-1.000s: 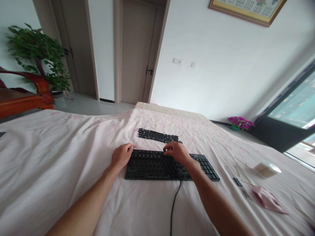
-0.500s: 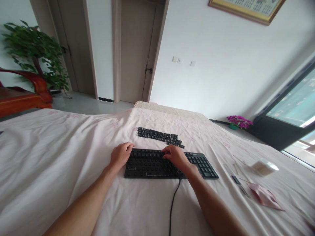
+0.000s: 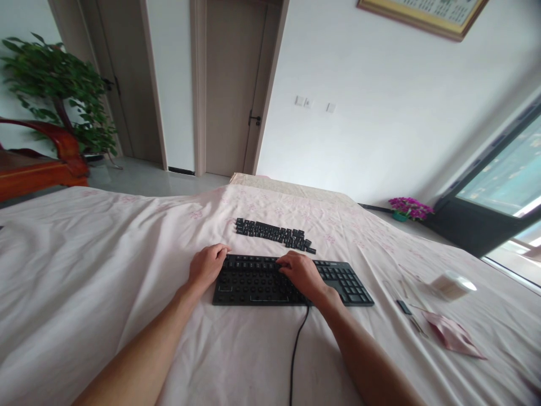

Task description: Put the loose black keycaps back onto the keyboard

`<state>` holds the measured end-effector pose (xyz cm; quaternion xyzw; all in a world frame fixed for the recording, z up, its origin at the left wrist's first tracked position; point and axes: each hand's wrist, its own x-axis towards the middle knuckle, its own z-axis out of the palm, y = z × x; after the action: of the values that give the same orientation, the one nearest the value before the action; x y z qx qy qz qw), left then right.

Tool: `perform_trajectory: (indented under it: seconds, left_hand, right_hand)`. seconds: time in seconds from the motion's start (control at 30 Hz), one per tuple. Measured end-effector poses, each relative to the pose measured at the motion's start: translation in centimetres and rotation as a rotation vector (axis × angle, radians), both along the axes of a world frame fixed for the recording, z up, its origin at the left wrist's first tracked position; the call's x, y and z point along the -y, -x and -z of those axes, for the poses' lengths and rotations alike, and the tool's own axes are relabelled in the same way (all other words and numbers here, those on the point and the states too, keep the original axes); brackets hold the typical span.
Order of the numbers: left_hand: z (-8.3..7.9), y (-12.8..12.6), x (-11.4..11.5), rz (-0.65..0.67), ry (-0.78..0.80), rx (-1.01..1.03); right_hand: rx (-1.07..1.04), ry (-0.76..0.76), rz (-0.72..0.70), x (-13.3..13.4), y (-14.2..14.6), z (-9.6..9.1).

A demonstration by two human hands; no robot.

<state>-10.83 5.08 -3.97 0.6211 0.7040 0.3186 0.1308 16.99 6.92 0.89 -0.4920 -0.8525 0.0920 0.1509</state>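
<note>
A black keyboard (image 3: 253, 285) lies on a pale pink bedsheet (image 3: 105, 270), its main block bare of keycaps, its number pad (image 3: 346, 279) still capped. My left hand (image 3: 205, 266) curls round the keyboard's upper left corner. My right hand (image 3: 300, 272) rests on the upper middle rows, fingertips bunched and pressed down on a small dark keycap that is barely visible. Rows of loose black keycaps (image 3: 273, 232) lie just beyond the keyboard. Its cable (image 3: 296, 349) runs toward me.
To the right on the sheet lie a white round container (image 3: 452, 283), a small dark tool (image 3: 403, 306) and a crumpled pink cloth (image 3: 452, 335). A wooden chair (image 3: 38, 169) and plant (image 3: 59, 90) stand far left, doors (image 3: 232, 84) behind, a window (image 3: 502, 186) right.
My right hand came back from the loose keycaps and lowered onto the keyboard's upper rows. My left hand stayed at the corner.
</note>
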Motion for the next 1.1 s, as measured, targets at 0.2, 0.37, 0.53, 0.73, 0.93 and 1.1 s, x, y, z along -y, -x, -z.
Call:
perform_trajectory:
  seconds: [0.2,0.37,0.53,0.73,0.93,1.1]
  left_hand:
    - [-0.08,0.02,0.04,-0.004,0.004,-0.010]
    - [-0.21,-0.06,0.10,-0.015,0.023,-0.006]
    - [-0.34,-0.12,0.17,-0.014,0.030,-0.002]
    - [-0.31,-0.07,0.11,-0.015,0.030,-0.002]
    - [-0.28,-0.02,0.06,-0.009,0.027,0.000]
    - [-0.32,-0.05,0.10,-0.010,0.033,-0.002]
  right_hand:
    - [-0.005,0.026,-0.035,0.18,-0.15,-0.40]
    - [-0.006,0.026,-0.046,0.30,-0.17,-0.70]
    - [-0.034,0.019,-0.053,0.14,-0.27,-0.44]
    - [-0.069,0.043,-0.052,0.09,-0.45,-0.16]
    - [-0.054,0.071,-0.101,0.00,-0.92,-0.36]
    - [-0.018,0.053,-0.172,0.32,-0.72,-0.82]
